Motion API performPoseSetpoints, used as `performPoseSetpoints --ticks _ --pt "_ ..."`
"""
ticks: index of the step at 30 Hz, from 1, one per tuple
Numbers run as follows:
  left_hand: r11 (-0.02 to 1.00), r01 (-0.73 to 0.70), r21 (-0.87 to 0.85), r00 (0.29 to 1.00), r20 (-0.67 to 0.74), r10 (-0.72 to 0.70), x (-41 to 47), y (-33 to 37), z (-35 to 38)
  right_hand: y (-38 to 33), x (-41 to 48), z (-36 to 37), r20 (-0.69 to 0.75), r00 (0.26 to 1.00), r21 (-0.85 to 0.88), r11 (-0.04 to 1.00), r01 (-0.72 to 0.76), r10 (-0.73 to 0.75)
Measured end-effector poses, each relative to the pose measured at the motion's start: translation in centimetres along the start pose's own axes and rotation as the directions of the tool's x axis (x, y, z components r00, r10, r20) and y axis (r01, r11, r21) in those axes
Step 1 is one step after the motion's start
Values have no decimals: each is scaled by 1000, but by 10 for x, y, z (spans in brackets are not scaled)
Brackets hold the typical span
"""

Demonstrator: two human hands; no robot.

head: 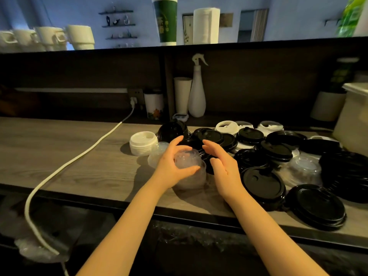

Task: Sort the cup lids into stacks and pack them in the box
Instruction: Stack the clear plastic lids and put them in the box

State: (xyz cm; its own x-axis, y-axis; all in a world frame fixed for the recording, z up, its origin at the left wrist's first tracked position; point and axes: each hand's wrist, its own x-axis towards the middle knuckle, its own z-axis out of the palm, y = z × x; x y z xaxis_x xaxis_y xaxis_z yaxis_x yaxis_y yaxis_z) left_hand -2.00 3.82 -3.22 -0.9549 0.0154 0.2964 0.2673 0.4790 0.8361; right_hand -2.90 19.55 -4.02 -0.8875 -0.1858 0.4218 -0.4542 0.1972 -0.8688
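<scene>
Two hands at the clear-lid stack

Two bare hands meet over the stack of clear dome lids (191, 174), which stands near the front edge of the wooden counter (69, 156). The left hand (175, 162) curls its fingers (176, 141) around the top lid of that stack, thumb pressed on the near side. The right hand (223, 166) hovers just right of the stack, fingers spread wide and holding nothing. Left of the stack sits a white lid stack (142, 143); to its right, loose black lids (262, 184) lie scattered.
</scene>
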Motion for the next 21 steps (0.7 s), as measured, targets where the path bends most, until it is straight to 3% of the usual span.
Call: performPoseSetpoints --ticks 11,21 --pt "993 104 57 993 57 -107 -2 1 4 6 2 1 14 999 -70 997 41 -40" --pt "993 -6 120 998 -58 12 -24 -19 -15 2 -1 4 87 989 -221 966 137 -120"
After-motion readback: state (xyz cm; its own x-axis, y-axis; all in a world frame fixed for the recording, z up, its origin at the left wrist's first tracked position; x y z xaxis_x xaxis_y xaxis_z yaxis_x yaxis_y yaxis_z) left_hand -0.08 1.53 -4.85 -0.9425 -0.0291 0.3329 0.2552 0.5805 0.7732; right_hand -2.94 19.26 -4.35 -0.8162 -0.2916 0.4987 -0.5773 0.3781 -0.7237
